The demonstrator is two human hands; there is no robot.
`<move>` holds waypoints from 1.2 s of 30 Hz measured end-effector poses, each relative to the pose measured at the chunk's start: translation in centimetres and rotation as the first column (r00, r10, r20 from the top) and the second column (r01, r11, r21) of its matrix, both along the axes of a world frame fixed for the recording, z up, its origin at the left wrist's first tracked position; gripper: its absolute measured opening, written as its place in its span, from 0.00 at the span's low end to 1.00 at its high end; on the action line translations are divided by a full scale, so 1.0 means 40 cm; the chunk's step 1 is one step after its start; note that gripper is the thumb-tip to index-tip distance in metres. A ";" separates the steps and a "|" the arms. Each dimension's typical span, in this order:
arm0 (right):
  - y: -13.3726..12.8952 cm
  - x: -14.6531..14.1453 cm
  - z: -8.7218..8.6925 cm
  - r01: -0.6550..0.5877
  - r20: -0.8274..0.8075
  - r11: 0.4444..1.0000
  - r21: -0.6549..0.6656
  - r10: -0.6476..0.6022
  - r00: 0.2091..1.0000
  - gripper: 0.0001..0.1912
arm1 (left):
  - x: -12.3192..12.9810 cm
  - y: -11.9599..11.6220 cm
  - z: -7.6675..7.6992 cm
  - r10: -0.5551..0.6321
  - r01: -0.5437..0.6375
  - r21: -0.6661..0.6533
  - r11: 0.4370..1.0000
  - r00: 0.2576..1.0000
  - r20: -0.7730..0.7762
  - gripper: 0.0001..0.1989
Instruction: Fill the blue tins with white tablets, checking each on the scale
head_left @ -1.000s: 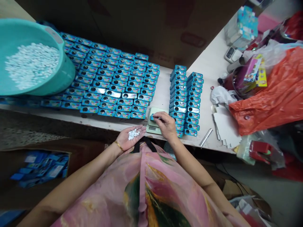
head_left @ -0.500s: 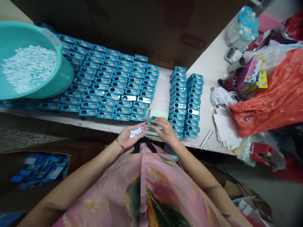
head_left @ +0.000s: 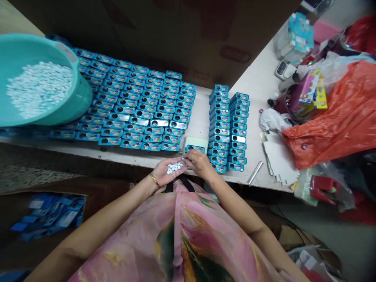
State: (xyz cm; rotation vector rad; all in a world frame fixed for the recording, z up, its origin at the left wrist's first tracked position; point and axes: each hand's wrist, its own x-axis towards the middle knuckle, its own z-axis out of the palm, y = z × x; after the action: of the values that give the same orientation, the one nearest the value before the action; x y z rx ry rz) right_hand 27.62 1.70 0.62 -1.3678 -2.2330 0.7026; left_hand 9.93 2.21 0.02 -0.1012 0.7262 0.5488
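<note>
Tins [head_left: 147,116] w/ blue labels [head_left: 150,147], txt illegible

The basin [head_left: 80,98] at upper left of the frame is turquoise, with white tablets [head_left: 38,90] inside. The tins [head_left: 138,117] are bright blue, and the pink garment [head_left: 188,235] has green and yellow pattern.

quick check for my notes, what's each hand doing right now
Left hand: open, palm up, holding white tablets.
Right hand: curled beside the left one; cannot tell if it holds anything.

Cupped left hand [head_left: 166,172], right hand [head_left: 199,163] beside
</note>
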 end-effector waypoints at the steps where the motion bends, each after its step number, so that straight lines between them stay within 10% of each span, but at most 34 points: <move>1: 0.005 0.010 -0.003 0.054 -0.015 0.999 0.002 -0.054 0.998 0.10 | 0.000 0.001 0.002 0.003 -0.003 -0.001 1.000 1.000 0.001 0.17; 16: -0.013 0.190 0.005 0.565 -0.201 0.825 0.011 -0.552 0.809 0.10 | -0.154 -0.053 -0.036 0.168 -0.196 -0.098 0.976 0.957 -0.238 0.15; 26: 0.011 0.164 -0.006 0.457 -0.103 0.889 0.038 -0.451 0.886 0.12 | -0.156 -0.050 -0.025 0.116 -0.135 -0.095 0.986 0.977 -0.181 0.10; 36: 0.091 0.081 -0.031 0.143 0.399 0.988 0.049 -0.151 0.905 0.20 | -0.166 -0.023 -0.023 0.097 -0.104 -0.041 0.994 0.985 -0.144 0.10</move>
State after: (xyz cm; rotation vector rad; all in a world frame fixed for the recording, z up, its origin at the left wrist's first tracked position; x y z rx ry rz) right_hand 30.85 5.33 -0.64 -1.7828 -2.3937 0.3686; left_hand 3.29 1.28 -0.89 -0.1455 0.8764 0.6395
